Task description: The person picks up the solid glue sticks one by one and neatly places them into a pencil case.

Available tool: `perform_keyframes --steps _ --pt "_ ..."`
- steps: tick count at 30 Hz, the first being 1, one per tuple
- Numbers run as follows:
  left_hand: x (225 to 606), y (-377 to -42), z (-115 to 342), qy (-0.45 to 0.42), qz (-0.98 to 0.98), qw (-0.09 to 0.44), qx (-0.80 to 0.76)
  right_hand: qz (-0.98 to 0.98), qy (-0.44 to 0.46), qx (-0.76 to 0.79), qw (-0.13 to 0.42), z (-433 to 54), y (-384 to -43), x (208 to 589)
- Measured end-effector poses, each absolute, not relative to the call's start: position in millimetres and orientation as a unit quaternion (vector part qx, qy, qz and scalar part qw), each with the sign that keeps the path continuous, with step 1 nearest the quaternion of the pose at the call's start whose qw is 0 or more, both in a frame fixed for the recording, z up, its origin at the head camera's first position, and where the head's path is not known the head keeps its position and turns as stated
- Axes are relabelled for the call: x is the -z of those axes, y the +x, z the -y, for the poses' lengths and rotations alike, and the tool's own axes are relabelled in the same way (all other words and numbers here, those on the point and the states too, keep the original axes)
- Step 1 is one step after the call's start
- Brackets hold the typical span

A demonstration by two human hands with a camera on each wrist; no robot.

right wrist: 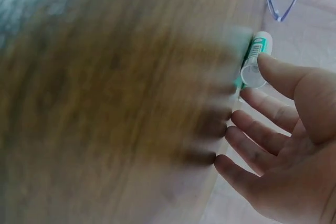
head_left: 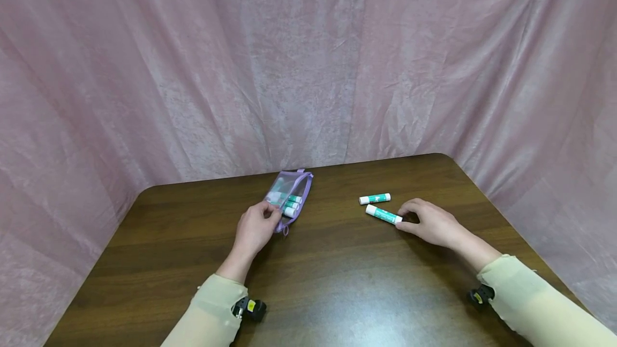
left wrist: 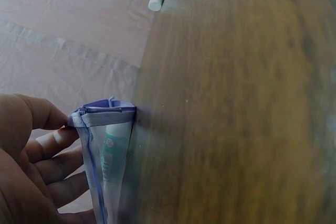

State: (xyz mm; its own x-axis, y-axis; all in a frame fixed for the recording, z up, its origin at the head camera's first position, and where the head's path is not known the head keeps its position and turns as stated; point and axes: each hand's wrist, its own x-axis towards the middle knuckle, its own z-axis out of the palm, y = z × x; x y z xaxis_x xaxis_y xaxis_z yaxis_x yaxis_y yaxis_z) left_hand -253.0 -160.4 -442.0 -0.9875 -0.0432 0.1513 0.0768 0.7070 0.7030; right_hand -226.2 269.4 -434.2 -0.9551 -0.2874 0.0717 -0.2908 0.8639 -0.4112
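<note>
At the table's far side lies a small purple-edged mesh zip pouch with several white-and-green glue sticks inside. My left hand pinches its near edge; in the left wrist view, thumb and forefinger hold the corner of the pouch beside the zip. Farther right, two glue sticks lie loose. My right hand is at the right end of the nearer glue stick, its thumb touching that end and the forefinger close beside it. The other right fingers spread loosely. The second glue stick lies just behind.
The brown wooden table has rounded far corners. A pink curtain hangs behind it and along both sides. Small black devices are strapped at both wrists over pale sleeves.
</note>
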Motion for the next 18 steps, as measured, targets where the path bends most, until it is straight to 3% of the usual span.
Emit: perform_keyframes --steps 18 --pt "441.3 -252.9 160.0 -0.006 0.92 0.073 0.385 0.969 0.118 -0.217 0.02 -267.2 -227.6 433.4"
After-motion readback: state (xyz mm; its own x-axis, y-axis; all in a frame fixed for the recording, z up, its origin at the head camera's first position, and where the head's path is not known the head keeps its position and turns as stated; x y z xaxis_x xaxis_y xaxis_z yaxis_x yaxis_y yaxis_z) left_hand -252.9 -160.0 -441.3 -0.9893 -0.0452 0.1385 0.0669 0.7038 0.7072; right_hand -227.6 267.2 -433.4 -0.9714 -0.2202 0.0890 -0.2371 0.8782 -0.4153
